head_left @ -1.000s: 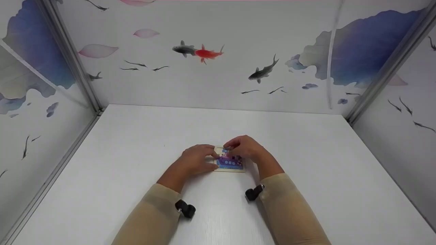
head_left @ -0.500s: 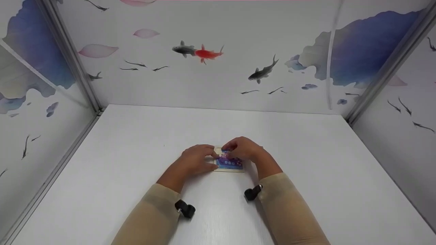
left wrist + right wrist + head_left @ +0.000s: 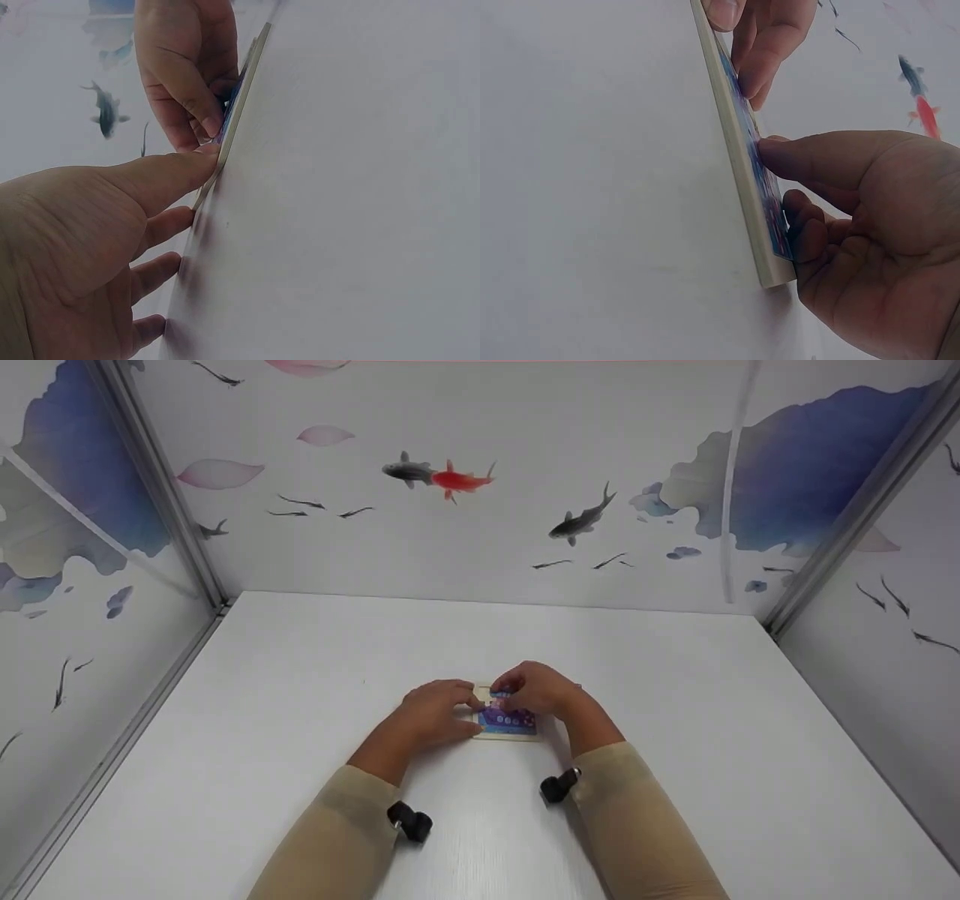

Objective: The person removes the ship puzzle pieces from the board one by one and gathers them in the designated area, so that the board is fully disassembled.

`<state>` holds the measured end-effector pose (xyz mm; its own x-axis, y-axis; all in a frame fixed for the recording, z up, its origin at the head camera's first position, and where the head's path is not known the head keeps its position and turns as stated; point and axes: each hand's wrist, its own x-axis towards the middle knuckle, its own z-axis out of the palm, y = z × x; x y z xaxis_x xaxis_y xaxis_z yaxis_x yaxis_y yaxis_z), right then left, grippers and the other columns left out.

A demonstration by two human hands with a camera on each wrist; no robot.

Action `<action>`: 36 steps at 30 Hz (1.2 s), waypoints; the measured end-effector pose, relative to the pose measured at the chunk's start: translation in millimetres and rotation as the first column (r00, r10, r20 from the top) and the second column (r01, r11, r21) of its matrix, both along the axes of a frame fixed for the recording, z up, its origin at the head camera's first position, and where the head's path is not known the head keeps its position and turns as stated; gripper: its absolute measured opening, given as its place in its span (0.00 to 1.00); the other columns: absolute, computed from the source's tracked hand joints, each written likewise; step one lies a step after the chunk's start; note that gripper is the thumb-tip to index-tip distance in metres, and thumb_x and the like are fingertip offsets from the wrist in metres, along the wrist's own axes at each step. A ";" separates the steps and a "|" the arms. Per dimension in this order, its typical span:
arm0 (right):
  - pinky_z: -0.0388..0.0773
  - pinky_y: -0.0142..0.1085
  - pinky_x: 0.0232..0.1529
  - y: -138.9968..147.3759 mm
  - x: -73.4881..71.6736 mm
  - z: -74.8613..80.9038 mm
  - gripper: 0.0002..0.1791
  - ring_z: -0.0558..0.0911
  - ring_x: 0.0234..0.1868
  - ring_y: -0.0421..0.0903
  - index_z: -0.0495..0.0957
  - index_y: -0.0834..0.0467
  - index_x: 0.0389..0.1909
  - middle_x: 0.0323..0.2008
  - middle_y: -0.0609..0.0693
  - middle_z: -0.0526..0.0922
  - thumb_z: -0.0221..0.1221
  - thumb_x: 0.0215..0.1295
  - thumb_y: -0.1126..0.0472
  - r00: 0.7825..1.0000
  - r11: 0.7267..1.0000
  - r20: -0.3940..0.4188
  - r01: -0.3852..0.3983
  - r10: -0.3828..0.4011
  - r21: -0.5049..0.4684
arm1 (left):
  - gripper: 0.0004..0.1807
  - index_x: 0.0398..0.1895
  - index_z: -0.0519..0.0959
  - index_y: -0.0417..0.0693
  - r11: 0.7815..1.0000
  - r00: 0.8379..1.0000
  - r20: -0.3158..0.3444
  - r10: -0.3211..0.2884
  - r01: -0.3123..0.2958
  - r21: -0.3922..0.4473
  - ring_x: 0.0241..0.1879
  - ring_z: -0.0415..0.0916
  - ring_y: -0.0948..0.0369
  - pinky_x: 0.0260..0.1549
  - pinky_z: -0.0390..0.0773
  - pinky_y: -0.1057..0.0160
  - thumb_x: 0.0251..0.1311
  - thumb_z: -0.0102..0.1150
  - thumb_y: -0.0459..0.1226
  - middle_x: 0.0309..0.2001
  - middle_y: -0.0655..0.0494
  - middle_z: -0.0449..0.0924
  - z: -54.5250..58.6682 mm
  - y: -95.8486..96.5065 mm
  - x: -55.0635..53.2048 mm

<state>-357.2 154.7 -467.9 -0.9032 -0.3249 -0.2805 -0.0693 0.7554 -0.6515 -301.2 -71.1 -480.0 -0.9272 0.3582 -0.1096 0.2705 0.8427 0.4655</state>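
The wooden puzzle board (image 3: 744, 187) lies flat on the white surface (image 3: 300, 660), between both hands; the left hand (image 3: 435, 711) is spread along its left side — thumb and fingers touching it; the right hand (image 3: 544, 690) bends over its upper right part, thumb on the purple-and-blue picture (image 3: 506, 728), fingers curled — whether they pinch a piece, I cannot tell; beyond stands a wall (image 3: 315, 547) painted with a red fish (image 3: 460, 481).

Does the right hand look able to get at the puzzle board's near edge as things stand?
Probably yes: the right hand is over the puzzle board, and most of the near edge shows uncovered in the head view; the left hand seems to crowd only its left end.
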 end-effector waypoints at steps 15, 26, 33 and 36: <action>0.81 0.52 0.68 2.8 -1.1 -2.8 0.13 0.81 0.58 0.51 0.90 0.40 0.50 0.55 0.49 0.86 0.72 0.67 0.58 0.998 0.997 0.018 0.061 -0.061 -0.049 | 0.22 0.65 0.84 0.67 1.000 1.000 0.007 0.004 -0.004 -0.010 0.84 0.60 0.50 0.82 0.57 0.35 0.69 0.68 0.53 0.80 0.60 0.70 1.8 0.8 1.9; 0.80 0.49 0.70 10.4 1.7 -3.6 0.15 0.82 0.61 0.50 0.89 0.42 0.54 0.58 0.48 0.87 0.68 0.71 0.61 0.989 0.978 0.048 0.146 -0.140 -0.151 | 0.23 0.66 0.84 0.66 1.000 1.000 0.005 -0.013 0.013 -0.026 0.84 0.60 0.51 0.83 0.57 0.37 0.70 0.67 0.53 0.80 0.60 0.70 1.8 0.5 1.0; 0.81 0.49 0.69 11.1 1.2 -4.5 0.14 0.82 0.58 0.50 0.89 0.42 0.53 0.55 0.49 0.86 0.68 0.71 0.61 0.991 0.980 0.041 0.132 -0.128 -0.146 | 0.23 0.67 0.83 0.66 1.000 1.000 0.012 -0.009 0.009 -0.018 0.84 0.59 0.50 0.82 0.56 0.35 0.70 0.68 0.53 0.80 0.60 0.70 1.8 0.9 0.7; 0.79 0.50 0.69 13.3 0.1 -5.9 0.14 0.80 0.59 0.51 0.90 0.39 0.51 0.55 0.49 0.85 0.68 0.70 0.61 0.992 0.980 0.036 0.129 -0.125 -0.149 | 0.23 0.67 0.84 0.66 1.000 1.000 0.012 -0.006 0.006 -0.014 0.84 0.59 0.50 0.82 0.57 0.35 0.70 0.68 0.53 0.80 0.59 0.71 2.6 0.8 1.2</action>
